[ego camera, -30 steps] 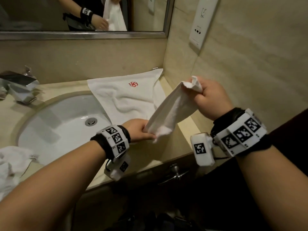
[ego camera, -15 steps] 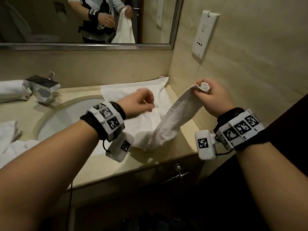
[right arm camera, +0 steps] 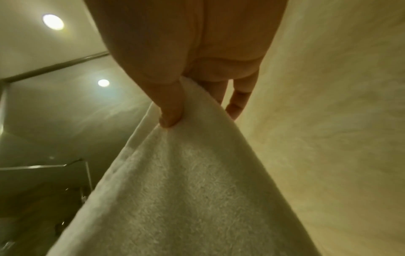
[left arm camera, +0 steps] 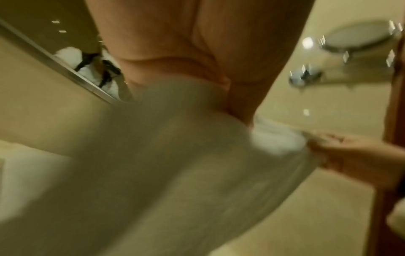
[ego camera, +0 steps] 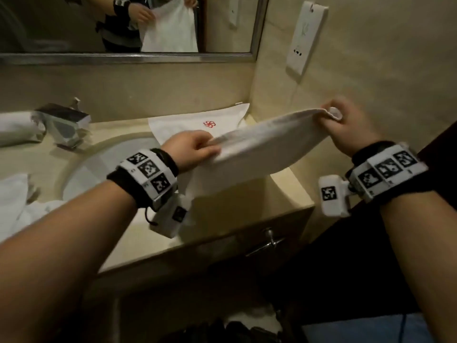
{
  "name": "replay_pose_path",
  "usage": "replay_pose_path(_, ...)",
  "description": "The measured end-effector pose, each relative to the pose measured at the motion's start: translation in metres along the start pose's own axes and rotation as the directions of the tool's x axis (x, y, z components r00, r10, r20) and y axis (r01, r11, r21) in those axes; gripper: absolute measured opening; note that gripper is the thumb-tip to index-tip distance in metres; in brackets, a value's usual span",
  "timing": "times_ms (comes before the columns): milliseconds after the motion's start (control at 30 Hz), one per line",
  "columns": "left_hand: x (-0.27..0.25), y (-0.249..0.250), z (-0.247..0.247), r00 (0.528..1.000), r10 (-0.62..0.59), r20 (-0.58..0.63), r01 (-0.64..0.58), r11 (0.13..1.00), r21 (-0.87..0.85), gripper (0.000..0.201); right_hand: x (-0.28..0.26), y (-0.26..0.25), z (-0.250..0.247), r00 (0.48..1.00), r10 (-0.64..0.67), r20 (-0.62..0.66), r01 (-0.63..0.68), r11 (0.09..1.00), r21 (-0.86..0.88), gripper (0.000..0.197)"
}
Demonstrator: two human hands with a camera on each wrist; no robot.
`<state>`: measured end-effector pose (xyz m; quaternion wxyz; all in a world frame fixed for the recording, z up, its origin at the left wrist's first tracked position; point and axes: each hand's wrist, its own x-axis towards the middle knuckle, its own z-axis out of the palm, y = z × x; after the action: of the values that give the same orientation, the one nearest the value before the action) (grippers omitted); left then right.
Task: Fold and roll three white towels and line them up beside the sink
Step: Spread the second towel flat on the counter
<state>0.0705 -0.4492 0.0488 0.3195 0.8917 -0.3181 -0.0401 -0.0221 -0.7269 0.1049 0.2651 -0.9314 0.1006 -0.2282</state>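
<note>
towel (ego camera: pixel 257 154) hangs stretched in the air over the counter (ego camera: pixel 291 186), right of the sink (ego camera: pixel 103 157), long axis running left to right; left hand (ego camera: pixel 193 151) and right hand (ego camera: pixel 346 125) each pinch 1 end.

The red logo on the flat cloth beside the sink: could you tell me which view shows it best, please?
The head view: the red logo sits unobstructed on the flat cloth. Neither wrist view shows it; the held towel fills both.
</note>
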Motion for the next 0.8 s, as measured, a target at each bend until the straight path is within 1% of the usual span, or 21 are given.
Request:
replay_pose_path(33, -0.006, -0.003, -0.001, 0.992, -0.026, 0.124, 0.007, 0.989, 0.148, 0.032, -0.01, 0.007, -0.001, 1.0, 0.016, -0.004, -0.016, 1.0, 0.004, 0.015)
replay_pose_path(67, -0.012, -0.009, 0.004, 0.966, -0.075, 0.248, 0.004, 0.961, 0.277, 0.03, -0.02, 0.014, 0.0, 1.0, 0.021, 0.006, -0.021, 1.0, -0.004, 0.013)
replay_pose_path(100, -0.019, -0.016, 0.013, 0.932, -0.13, 0.337, -0.003, 0.931, 0.365, 0.029, -0.03, 0.02, 0.002, 0.999, 0.026, 0.038, -0.025, 1.0, -0.017, 0.011)
replay_pose_path(133, -0.03, -0.025, 0.022, 0.903, -0.169, 0.395, 0.0, 0.919, 0.394, 0.03, -0.042, 0.027, 0.007, 0.996, 0.039, 0.085, -0.037, 0.999, -0.023, 0.008)
replay_pose_path(200, -0.051, -0.045, 0.037, 0.877, -0.219, 0.427, 0.054, 0.929, 0.367, 0.031, -0.064, 0.042, 0.017, 0.977, 0.105, 0.183, -0.098, 0.994, -0.047, 0.001)
replay_pose_path(233, -0.062, -0.053, 0.042, 0.869, -0.245, 0.429, 0.082, 0.928, 0.364, 0.031, -0.075, 0.05, 0.022, 0.963, 0.144, 0.229, -0.128, 0.988, -0.083, 0.005)
replay_pose_path(300, -0.08, -0.07, 0.052, 0.834, -0.298, 0.463, 0.116, 0.917, 0.382, 0.03, -0.097, 0.068, 0.031, 0.919, 0.213, 0.333, -0.147, 0.966, -0.213, 0.01)
replay_pose_path(333, -0.087, -0.076, 0.054, 0.82, -0.304, 0.485, 0.114, 0.917, 0.382, 0.029, -0.106, 0.076, 0.034, 0.891, 0.233, 0.39, -0.125, 0.951, -0.282, 0.011)
replay_pose_path(367, -0.096, -0.079, 0.057, 0.81, -0.294, 0.508, 0.111, 0.926, 0.36, 0.025, -0.115, 0.082, 0.038, 0.857, 0.253, 0.448, -0.095, 0.934, -0.344, 0.014)
replay_pose_path(433, -0.11, -0.08, 0.061, 0.803, -0.228, 0.551, 0.09, 0.96, 0.265, 0.017, -0.128, 0.092, 0.044, 0.8, 0.307, 0.515, -0.067, 0.9, -0.431, 0.023)
replay_pose_path(467, -0.117, -0.078, 0.064, 0.792, -0.197, 0.578, 0.078, 0.971, 0.225, 0.024, -0.132, 0.096, 0.048, 0.771, 0.35, 0.532, -0.07, 0.877, -0.476, 0.027)
replay_pose_path(500, -0.122, -0.076, 0.067, 0.767, -0.182, 0.616, 0.067, 0.977, 0.205, 0.03, -0.136, 0.099, 0.051, 0.742, 0.401, 0.538, -0.077, 0.847, -0.526, 0.028)
replay_pose_path(533, -0.129, -0.074, 0.071, 0.728, -0.186, 0.66, 0.066, 0.977, 0.202, 0.031, -0.139, 0.102, 0.056, 0.715, 0.445, 0.539, -0.076, 0.816, -0.573, 0.026)
replay_pose_path(567, -0.133, -0.073, 0.076, 0.688, -0.199, 0.698, 0.068, 0.975, 0.211, 0.028, -0.14, 0.105, 0.06, 0.697, 0.478, 0.534, -0.073, 0.789, -0.61, 0.024)
replay_pose_path(600, -0.136, -0.074, 0.081, 0.663, -0.22, 0.716, 0.073, 0.97, 0.231, 0.024, -0.141, 0.107, 0.065, 0.689, 0.495, 0.53, -0.074, 0.774, -0.628, 0.022)
replay_pose_path(633, -0.137, -0.076, 0.084, 0.666, -0.25, 0.703, 0.096, 0.963, 0.252, 0.021, -0.14, 0.109, 0.07, 0.678, 0.509, 0.53, -0.082, 0.769, -0.634, 0.022)
replay_pose_path(667, -0.134, -0.079, 0.085, 0.71, -0.278, 0.647, 0.122, 0.953, 0.276, 0.023, -0.14, 0.11, 0.076, 0.668, 0.521, 0.532, -0.096, 0.769, -0.632, 0.024)
replay_pose_path(700, -0.13, -0.085, 0.086, 0.783, -0.303, 0.544, 0.151, 0.94, 0.306, 0.025, -0.137, 0.111, 0.082, 0.66, 0.525, 0.537, -0.104, 0.772, -0.627, 0.028)
replay_pose_path(733, -0.125, -0.091, 0.086, 0.851, -0.325, 0.412, 0.186, 0.921, 0.341, 0.026, -0.135, 0.112, 0.089, 0.668, 0.521, 0.532, -0.111, 0.776, -0.621, 0.03)
replay_pose_path(767, -0.119, -0.097, 0.086, 0.891, -0.349, 0.29, 0.233, 0.9, 0.368, 0.026, -0.13, 0.113, 0.096, 0.69, 0.499, 0.524, -0.116, 0.791, -0.6, 0.031)
replay_pose_path(800, -0.113, -0.103, 0.088, 0.901, -0.381, 0.207, 0.282, 0.877, 0.389, 0.027, -0.123, 0.115, 0.105, 0.721, 0.464, 0.514, -0.127, 0.818, -0.56, 0.031)
